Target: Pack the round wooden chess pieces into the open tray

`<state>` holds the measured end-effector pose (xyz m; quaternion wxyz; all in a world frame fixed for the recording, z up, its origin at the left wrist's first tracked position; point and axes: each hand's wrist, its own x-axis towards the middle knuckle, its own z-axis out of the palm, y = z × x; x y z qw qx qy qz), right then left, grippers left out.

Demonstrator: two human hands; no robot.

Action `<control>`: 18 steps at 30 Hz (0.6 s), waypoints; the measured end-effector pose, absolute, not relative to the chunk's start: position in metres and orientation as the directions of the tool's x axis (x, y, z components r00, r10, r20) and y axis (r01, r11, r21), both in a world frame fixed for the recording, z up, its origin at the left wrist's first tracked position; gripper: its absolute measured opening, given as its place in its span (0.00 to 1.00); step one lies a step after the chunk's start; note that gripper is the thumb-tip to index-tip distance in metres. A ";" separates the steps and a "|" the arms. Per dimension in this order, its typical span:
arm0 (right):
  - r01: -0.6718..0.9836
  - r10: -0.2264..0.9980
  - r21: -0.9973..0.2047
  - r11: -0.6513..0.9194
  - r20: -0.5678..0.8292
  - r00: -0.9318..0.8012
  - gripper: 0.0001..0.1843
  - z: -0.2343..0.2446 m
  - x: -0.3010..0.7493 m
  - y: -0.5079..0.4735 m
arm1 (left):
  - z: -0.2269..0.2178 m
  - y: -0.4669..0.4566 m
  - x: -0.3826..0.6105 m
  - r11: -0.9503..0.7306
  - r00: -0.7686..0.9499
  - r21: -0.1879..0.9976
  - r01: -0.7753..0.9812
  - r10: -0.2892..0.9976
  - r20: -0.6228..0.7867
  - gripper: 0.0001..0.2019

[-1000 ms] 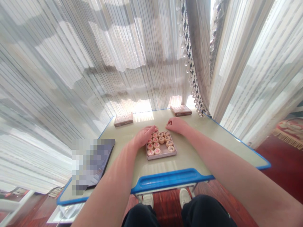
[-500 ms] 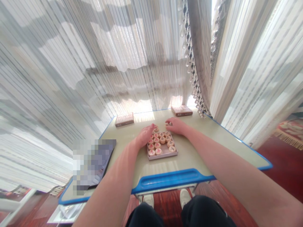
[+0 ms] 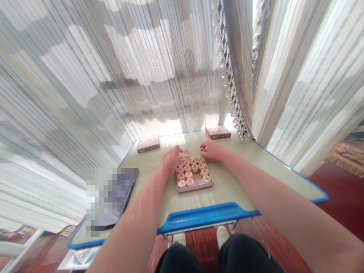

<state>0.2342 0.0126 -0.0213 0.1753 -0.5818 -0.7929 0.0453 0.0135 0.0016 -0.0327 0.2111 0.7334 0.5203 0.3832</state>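
Observation:
A shallow box [image 3: 196, 188] of round wooden Chinese chess pieces lies on the table in front of me, with red-marked pieces [image 3: 190, 182] on its left and dark-marked pieces [image 3: 206, 178] on its right. A gap shows near its front. Beyond the far rim sit a few loose pieces [image 3: 187, 155]. My left hand [image 3: 170, 159] is at the box's far left corner, its fingers apart beside the loose pieces. To the right, past the far rim, my right hand [image 3: 213, 150] has its fingers closed round a Chinese chess piece [image 3: 202, 150], which they partly cover.
Two flat boxes, one at the far left [image 3: 148, 143] and one at the far right [image 3: 218, 132], lie near the table's back edge. A dark, partly pixelated device [image 3: 122, 197] rests at the left. The blue table edge [image 3: 203, 215] runs before my knees; curtains [image 3: 159, 76] hang behind.
My left hand has drawn slightly left, uncovering more of the loose pieces by the far rim. My right hand stays almost in place, its piece still in its fingers.

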 end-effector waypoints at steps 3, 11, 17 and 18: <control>0.910 0.947 -0.288 0.298 0.208 -0.245 0.23 -0.021 0.238 0.014 | -0.031 0.001 0.014 -0.374 0.156 0.685 0.625 0.920 0.360 0.31; 0.913 0.944 -0.270 0.306 0.211 -0.254 0.14 -0.021 0.237 0.012 | -0.028 -0.002 0.013 -0.392 0.178 0.624 0.676 0.909 0.378 0.31; 0.942 0.962 -0.286 0.176 0.252 -0.103 0.13 -0.010 0.243 0.002 | -0.026 -0.003 0.014 -0.412 0.214 0.540 0.734 0.895 0.392 0.30; 0.945 0.959 -0.281 0.166 0.269 -0.089 0.14 -0.006 0.244 -0.002 | -0.026 -0.003 0.014 -0.417 0.220 0.530 0.738 0.892 0.396 0.30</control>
